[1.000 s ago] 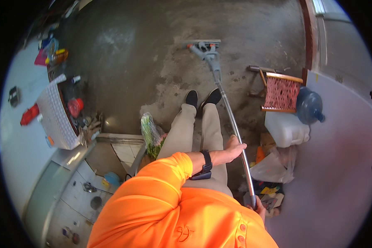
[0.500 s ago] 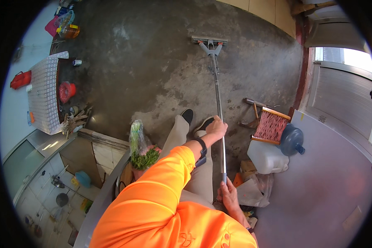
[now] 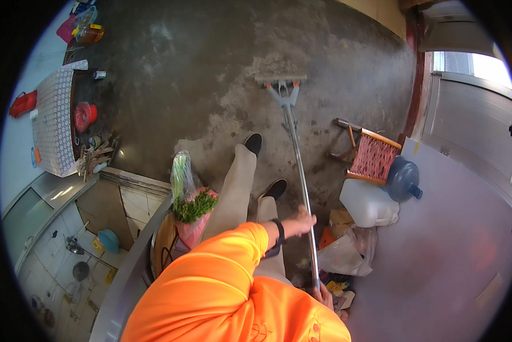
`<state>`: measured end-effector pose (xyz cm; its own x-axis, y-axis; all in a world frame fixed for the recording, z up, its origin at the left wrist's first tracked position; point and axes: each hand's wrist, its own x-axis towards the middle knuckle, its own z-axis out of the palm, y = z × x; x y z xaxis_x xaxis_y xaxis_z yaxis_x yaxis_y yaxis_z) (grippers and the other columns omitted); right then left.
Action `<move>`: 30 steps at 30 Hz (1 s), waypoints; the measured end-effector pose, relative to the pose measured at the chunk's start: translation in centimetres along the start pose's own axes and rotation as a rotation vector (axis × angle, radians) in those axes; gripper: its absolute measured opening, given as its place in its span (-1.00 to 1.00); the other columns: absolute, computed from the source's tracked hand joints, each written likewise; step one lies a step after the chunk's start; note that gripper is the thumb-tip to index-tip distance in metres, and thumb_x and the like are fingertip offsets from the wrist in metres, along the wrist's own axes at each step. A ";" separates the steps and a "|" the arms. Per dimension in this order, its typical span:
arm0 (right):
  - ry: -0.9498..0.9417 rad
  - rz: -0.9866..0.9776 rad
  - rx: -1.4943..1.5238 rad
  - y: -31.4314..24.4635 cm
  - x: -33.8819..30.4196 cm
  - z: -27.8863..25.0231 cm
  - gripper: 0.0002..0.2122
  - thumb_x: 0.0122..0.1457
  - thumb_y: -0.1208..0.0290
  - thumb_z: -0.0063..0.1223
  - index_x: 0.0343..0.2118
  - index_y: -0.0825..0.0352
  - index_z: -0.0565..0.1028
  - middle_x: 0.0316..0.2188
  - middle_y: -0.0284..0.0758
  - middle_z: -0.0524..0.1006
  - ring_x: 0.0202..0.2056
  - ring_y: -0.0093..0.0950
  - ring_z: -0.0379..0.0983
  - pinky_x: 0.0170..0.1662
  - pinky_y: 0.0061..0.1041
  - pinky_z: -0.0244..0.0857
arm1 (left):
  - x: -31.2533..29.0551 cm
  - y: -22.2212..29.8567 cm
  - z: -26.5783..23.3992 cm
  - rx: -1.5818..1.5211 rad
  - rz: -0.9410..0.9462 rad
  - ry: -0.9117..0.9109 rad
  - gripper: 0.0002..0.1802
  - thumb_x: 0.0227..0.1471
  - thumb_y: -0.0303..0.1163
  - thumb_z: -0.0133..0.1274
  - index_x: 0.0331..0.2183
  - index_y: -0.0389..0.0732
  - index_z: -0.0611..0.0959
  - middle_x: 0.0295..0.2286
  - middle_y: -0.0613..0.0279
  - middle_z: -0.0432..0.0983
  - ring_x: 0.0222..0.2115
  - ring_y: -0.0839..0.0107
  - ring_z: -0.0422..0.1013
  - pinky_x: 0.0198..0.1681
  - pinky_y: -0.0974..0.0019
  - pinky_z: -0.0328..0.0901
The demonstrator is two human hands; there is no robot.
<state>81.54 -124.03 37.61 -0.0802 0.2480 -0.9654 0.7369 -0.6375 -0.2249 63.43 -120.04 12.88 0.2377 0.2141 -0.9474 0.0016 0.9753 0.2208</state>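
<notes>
A sponge mop [image 3: 302, 171] with a long metal pole slants across the concrete floor, its wide head flat on the ground ahead of me. My left hand [image 3: 300, 222], with a dark band at the wrist, is closed around the middle of the pole. Lower down, close to my body, my right hand [image 3: 325, 297] grips the pole's end; the orange shirt partly hides it. Grey fork-shaped arms join the pole to the mop head [image 3: 281, 78]. Damp, dark patches and paler ones mottle the floor [image 3: 210, 91] around it.
On the right are a stool with a woven pink seat [image 3: 373, 157], a blue water bottle [image 3: 403, 179] and a white jug [image 3: 369, 202]. A bag of greens [image 3: 194, 206] stands left of my legs. Farther left is a cloth-covered table [image 3: 55, 119] beside a red basin [image 3: 85, 116].
The mop head has slid back toward me and slightly left. Both hands have drawn nearer my body with the pole, and my right foot has shifted nearer too.
</notes>
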 end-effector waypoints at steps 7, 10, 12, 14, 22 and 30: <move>0.158 0.074 0.119 5.7 -5.1 -1.4 -0.69 0.29 0.35 -0.13 0.02 0.41 0.34 -0.49 -0.54 0.25 -0.47 -0.74 0.13 -0.41 -0.72 0.09 | 0.6 -5.4 9.2 -0.506 0.078 0.029 -0.78 -0.07 -0.39 0.04 -0.43 -0.38 0.45 -0.51 0.06 0.48 -0.59 0.26 0.48 -0.65 0.25 0.40; 0.150 -0.231 -0.253 4.7 -0.3 -2.6 -0.69 0.28 0.34 -0.11 0.00 0.42 0.36 -0.50 -0.42 0.31 -0.43 -0.64 0.20 -0.37 -0.60 0.19 | 2.7 -3.3 5.8 -0.483 0.159 0.213 -0.79 -0.07 -0.38 0.04 -0.55 -0.35 0.48 -0.61 0.11 0.48 -0.65 0.31 0.48 -0.66 0.26 0.40; 0.155 -0.261 -0.315 3.8 2.9 -3.3 -0.68 0.27 0.34 -0.09 0.01 0.42 0.36 -0.53 -0.35 0.31 -0.44 -0.61 0.23 -0.37 -0.55 0.22 | 3.8 -1.3 3.3 -0.493 0.269 0.271 -0.76 -0.07 -0.38 0.02 -0.61 -0.37 0.50 -0.68 0.08 0.47 -0.69 0.29 0.47 -0.68 0.23 0.37; 0.109 -0.202 -0.258 2.2 6.2 -3.5 -0.66 0.27 0.33 -0.09 0.03 0.41 0.36 -0.55 -0.33 0.31 -0.47 -0.59 0.24 -0.39 -0.53 0.23 | 5.5 0.4 -0.2 -0.526 0.339 0.282 -0.70 -0.07 -0.39 -0.02 -0.68 -0.39 0.52 -0.76 0.06 0.44 -0.74 0.25 0.46 -0.71 0.21 0.35; -0.028 -0.291 -0.053 1.3 10.3 2.1 -0.73 0.29 0.29 -0.13 -0.09 0.40 0.34 -0.62 -0.17 0.32 -0.57 -0.36 0.27 -0.45 -0.36 0.21 | 6.5 -1.2 -6.4 -0.360 0.350 0.564 -0.72 -0.04 -0.36 -0.04 -0.59 -0.42 0.44 -0.71 0.07 0.44 -0.75 0.27 0.41 -0.74 0.22 0.31; 0.018 -0.356 -0.152 8.7 7.1 -1.4 -0.76 0.25 0.32 -0.09 -0.12 0.36 0.35 -0.60 -0.02 0.36 -0.52 -0.04 0.32 -0.40 -0.30 0.27 | 9.0 -6.0 1.0 -0.071 0.183 0.480 -0.61 -0.05 -0.30 -0.03 -0.32 -0.49 0.38 -0.60 -0.12 0.46 -0.70 0.10 0.47 -0.70 0.11 0.35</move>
<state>88.31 -126.76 28.96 -0.3383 0.4478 -0.8277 0.7562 -0.3941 -0.5223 66.55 -124.04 3.26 -0.2448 0.3660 -0.8979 -0.0684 0.9172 0.3925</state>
